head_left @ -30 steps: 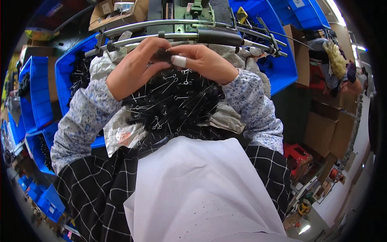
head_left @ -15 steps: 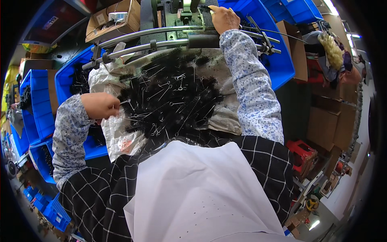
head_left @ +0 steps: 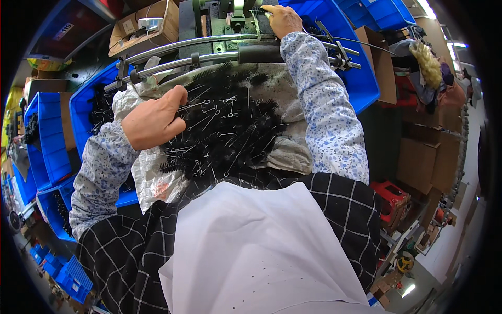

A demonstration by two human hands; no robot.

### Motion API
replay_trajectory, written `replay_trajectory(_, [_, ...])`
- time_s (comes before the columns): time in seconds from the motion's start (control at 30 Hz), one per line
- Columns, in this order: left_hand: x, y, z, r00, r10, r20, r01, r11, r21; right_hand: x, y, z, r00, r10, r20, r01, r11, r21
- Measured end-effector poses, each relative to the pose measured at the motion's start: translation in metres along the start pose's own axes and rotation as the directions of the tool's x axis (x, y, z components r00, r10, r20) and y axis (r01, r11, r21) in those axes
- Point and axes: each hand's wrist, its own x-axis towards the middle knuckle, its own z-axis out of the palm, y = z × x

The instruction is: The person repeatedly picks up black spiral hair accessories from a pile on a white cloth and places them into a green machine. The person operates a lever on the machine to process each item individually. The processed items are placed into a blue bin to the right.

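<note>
My right hand (head_left: 285,22) is at the machine (head_left: 214,26) at the far side, its fingers closed on a small black bristle brush (head_left: 257,10) by the machine's upright metal part. My left hand (head_left: 152,120) hovers over the left edge of a heap of black twisted-wire brushes (head_left: 225,131). Its thumb and forefinger stand apart, and nothing shows between them. The brushes have thin wire stems with looped ends and lie jumbled on a whitish woven sheet (head_left: 293,154) across my lap.
Two metal rails (head_left: 178,64) run across in front of the machine. Blue bins stand at the left (head_left: 81,112) and the right (head_left: 361,78), the left one with dark brushes inside. A cardboard box (head_left: 117,43) with a white device sits at the far left.
My left hand has moved right and away from me, from beside the sheet's left edge to over the brushes, its thumb and forefinger spreading. My right hand stays at the machine.
</note>
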Motion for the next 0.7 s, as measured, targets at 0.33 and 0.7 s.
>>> replay_trajectory(0.33, [-0.001, -0.018, -0.004, 0.903, 0.307, -0.300, -0.322, 0.947, 0.002, -0.018, -0.003, -0.012, 0.990, 0.139, -0.014, -0.139, 0.970, -0.197])
replay_trajectory(0.7, [-0.010, -0.011, -0.022, 0.900, 0.239, -0.365, -0.271, 0.962, -0.039, -0.005, -0.065, 0.003, 0.989, 0.147, -0.009, -0.147, 0.982, -0.120])
